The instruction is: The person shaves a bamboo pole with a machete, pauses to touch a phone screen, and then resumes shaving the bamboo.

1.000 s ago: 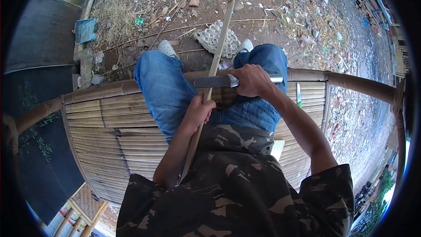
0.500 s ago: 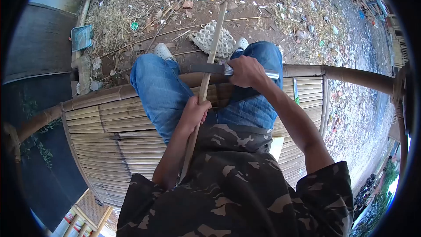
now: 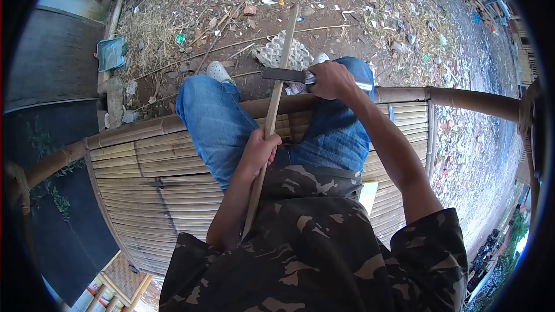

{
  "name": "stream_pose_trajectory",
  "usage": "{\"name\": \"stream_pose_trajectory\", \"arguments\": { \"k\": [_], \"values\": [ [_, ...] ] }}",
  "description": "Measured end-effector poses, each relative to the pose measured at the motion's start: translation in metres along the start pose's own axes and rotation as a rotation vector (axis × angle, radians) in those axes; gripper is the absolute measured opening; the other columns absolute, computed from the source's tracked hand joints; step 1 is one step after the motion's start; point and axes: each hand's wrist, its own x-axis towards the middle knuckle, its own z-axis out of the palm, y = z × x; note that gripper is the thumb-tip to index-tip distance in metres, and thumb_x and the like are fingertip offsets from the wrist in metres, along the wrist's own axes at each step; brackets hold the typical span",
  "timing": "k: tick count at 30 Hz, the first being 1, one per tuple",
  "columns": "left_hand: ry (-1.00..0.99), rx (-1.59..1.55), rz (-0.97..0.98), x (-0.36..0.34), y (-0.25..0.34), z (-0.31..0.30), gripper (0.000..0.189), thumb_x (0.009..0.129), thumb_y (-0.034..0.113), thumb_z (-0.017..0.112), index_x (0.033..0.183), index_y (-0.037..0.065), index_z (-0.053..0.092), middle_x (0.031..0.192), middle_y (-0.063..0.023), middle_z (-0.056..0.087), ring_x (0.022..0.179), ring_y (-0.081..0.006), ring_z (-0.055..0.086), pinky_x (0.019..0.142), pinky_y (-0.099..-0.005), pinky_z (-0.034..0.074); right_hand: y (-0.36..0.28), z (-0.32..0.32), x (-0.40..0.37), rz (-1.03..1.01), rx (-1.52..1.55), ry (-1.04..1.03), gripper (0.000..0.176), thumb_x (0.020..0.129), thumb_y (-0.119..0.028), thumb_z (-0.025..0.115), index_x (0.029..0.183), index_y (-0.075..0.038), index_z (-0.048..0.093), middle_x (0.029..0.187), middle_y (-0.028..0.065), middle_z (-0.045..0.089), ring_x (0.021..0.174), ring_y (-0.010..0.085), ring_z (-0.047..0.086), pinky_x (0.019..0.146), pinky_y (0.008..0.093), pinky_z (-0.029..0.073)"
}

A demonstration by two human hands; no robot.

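A long, narrow wooden strip (image 3: 279, 89) slants from beside my torso, between my knees, out over the ground. My left hand (image 3: 259, 150) is wrapped around it near my lap. My right hand (image 3: 332, 80) is closed on the handle of a large knife (image 3: 282, 74) with a broad, dark blade. The blade lies crosswise at the strip, beyond my left hand, and a shiny metal end of the handle sticks out past my right fist. Whether the edge bites into the wood cannot be made out.
I sit on a bamboo-slat bench (image 3: 144, 196) with a thick bamboo pole (image 3: 462, 99) along its front. An egg tray (image 3: 269, 53) lies on the littered ground by my feet. A blue-green plastic basket (image 3: 111, 54) is at the left. A blue object (image 3: 391, 114) rests on the slats at right.
My right hand has moved the knife farther out along the strip, away from my body. My left hand keeps its hold, and the view has shifted slightly.
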Motion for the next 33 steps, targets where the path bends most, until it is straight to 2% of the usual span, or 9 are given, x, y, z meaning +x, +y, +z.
{"name": "stream_pose_trajectory", "arguments": {
  "k": [3,5,7,14,21,25,27,30,33],
  "values": [
    [-0.001,-0.025,0.002,-0.007,0.002,-0.002,0.008,0.083,0.010,0.056,0.084,0.003,0.052,0.055,0.0005,0.047,0.040,-0.0072,0.044,0.037,-0.0224,0.036,-0.005,-0.002,-0.006,-0.021,0.009,0.016,0.029,0.065,-0.020,0.063,0.092,-0.009,0.067,0.081,0.0183,0.068,0.084,0.0401,0.064,0.077,0.0488,0.051],
    [-0.005,-0.061,0.013,-0.006,0.002,0.000,0.008,0.084,0.010,0.056,0.083,0.003,0.052,0.055,0.0004,0.047,0.040,-0.0071,0.044,0.037,-0.0224,0.035,-0.020,-0.003,-0.024,-0.093,-0.006,-0.090,0.032,0.064,-0.019,0.064,0.094,-0.009,0.068,0.081,0.0186,0.068,0.084,0.0403,0.064,0.077,0.0487,0.051],
    [-0.017,-0.070,0.009,-0.006,0.001,-0.001,0.008,0.084,0.010,0.056,0.084,0.003,0.051,0.055,0.0004,0.047,0.039,-0.0068,0.043,0.036,-0.0224,0.035,-0.028,-0.001,-0.035,-0.074,0.017,-0.116,0.031,0.063,-0.018,0.064,0.092,-0.009,0.069,0.081,0.0188,0.068,0.084,0.0405,0.064,0.077,0.0487,0.051],
    [0.006,-0.035,0.038,-0.006,-0.001,-0.002,0.007,0.084,0.009,0.055,0.084,0.003,0.052,0.056,0.0005,0.047,0.039,-0.0067,0.043,0.035,-0.0224,0.034,-0.008,-0.002,-0.004,0.029,0.038,0.009,0.029,0.064,-0.017,0.062,0.091,-0.009,0.068,0.082,0.0190,0.067,0.083,0.0398,0.064,0.077,0.0485,0.051],
    [-0.021,-0.044,0.034,-0.008,-0.001,0.001,0.005,0.087,0.008,0.052,0.086,0.003,0.049,0.055,0.0013,0.045,0.038,-0.0049,0.039,0.033,-0.0208,0.031,-0.016,-0.002,-0.026,-0.100,-0.018,-0.106,0.028,0.062,-0.015,0.061,0.089,-0.009,0.067,0.081,0.0198,0.067,0.083,0.0401,0.064,0.076,0.0485,0.051],
    [-0.010,-0.019,0.058,-0.006,-0.001,0.001,0.005,0.086,0.007,0.051,0.086,0.003,0.049,0.055,0.0010,0.045,0.037,-0.0049,0.039,0.033,-0.0207,0.031,0.002,-0.005,-0.002,-0.018,0.026,0.056,0.024,0.065,-0.018,0.063,0.086,-0.008,0.066,0.080,0.0195,0.067,0.082,0.0403,0.064,0.075,0.0490,0.051],
    [-0.016,-0.043,0.041,-0.011,0.001,-0.001,0.005,0.085,0.007,0.053,0.085,0.004,0.050,0.055,0.0007,0.046,0.038,-0.0059,0.041,0.034,-0.0216,0.033,-0.005,-0.002,-0.008,-0.020,0.037,0.060,0.025,0.065,-0.020,0.064,0.087,-0.007,0.066,0.079,0.0188,0.067,0.082,0.0402,0.064,0.075,0.0495,0.051],
    [-0.027,-0.082,0.037,-0.009,0.001,-0.002,0.006,0.084,0.008,0.055,0.083,0.004,0.050,0.056,0.0003,0.048,0.040,-0.0069,0.043,0.036,-0.0224,0.034,-0.029,-0.003,-0.032,-0.142,-0.018,-0.114,0.030,0.063,-0.017,0.064,0.091,-0.008,0.067,0.077,0.0185,0.067,0.081,0.0402,0.064,0.075,0.0490,0.051],
    [-0.025,-0.062,0.037,-0.007,-0.003,-0.001,0.006,0.084,0.008,0.055,0.083,0.004,0.050,0.056,0.0003,0.048,0.040,-0.0068,0.043,0.036,-0.0224,0.034,-0.020,0.005,-0.025,-0.138,0.013,-0.073,0.029,0.063,-0.017,0.062,0.090,-0.008,0.067,0.077,0.0196,0.066,0.081,0.0405,0.064,0.075,0.0487,0.051]
  ]
}}
